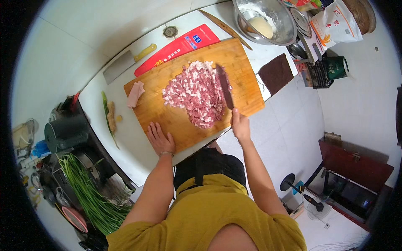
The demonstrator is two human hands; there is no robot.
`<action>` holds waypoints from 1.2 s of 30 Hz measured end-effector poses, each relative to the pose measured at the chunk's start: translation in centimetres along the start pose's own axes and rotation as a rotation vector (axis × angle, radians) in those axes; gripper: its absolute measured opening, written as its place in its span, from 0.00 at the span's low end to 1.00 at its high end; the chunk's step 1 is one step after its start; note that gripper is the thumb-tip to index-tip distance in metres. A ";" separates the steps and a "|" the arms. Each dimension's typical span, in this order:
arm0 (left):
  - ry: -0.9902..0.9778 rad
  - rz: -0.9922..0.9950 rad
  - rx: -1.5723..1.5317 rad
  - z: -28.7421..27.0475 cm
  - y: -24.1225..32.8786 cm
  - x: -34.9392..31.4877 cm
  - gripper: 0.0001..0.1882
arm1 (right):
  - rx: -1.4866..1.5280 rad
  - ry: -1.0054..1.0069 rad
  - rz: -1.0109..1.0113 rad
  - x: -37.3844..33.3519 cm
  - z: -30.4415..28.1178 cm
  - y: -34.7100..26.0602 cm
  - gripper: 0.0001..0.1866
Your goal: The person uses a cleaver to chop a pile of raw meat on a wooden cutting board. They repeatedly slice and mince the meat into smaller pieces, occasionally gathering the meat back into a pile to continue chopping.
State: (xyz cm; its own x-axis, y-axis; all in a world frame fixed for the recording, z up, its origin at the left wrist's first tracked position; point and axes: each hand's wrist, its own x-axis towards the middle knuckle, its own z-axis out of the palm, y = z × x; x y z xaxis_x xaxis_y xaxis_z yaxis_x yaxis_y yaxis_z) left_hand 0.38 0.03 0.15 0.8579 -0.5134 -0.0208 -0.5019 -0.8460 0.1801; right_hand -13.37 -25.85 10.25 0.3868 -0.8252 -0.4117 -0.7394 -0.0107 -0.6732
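My right hand (240, 122) grips the handle of a cleaver (225, 88), whose dark blade lies along the right side of a pile of chopped meat (194, 94). The pile mixes small red and white bits and covers the middle of a wooden cutting board (245, 79). Fingers spread, my left hand (161, 140) rests flat on the board's near left edge and holds nothing. A pale pink slab of meat or fat (135, 94) lies at the board's left edge. My right fingers partly hide the cleaver's handle.
Behind the board are a red packet (184, 46) and a second cleaver (119, 67) with a yellow handle. A steel bowl (284, 35) holding dough stands at the far right. Ginger (111, 115) and a green onion (105, 104) lie on the left; long green stalks (90, 194) are below them.
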 end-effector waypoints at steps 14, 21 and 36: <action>0.019 0.007 -0.031 0.0 0.2 -0.2 0.34 | 0.312 0.079 -0.166 -2.1 -0.5 -1.9 0.32; -0.022 -0.009 -0.004 -0.6 0.3 0.2 0.35 | -0.086 0.020 -0.093 0.4 2.8 -0.1 0.32; -0.017 -0.007 -0.017 -0.1 0.5 -0.4 0.35 | 0.290 0.136 -0.171 -1.3 2.1 0.0 0.31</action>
State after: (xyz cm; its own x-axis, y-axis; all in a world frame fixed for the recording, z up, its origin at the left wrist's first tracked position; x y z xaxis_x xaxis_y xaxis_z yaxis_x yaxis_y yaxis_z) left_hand -0.19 -0.14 0.39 0.8596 -0.5095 -0.0389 -0.4933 -0.8473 0.1970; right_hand -12.72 -23.57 9.45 0.3999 -0.8933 -0.2054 -0.4753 -0.0105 -0.8797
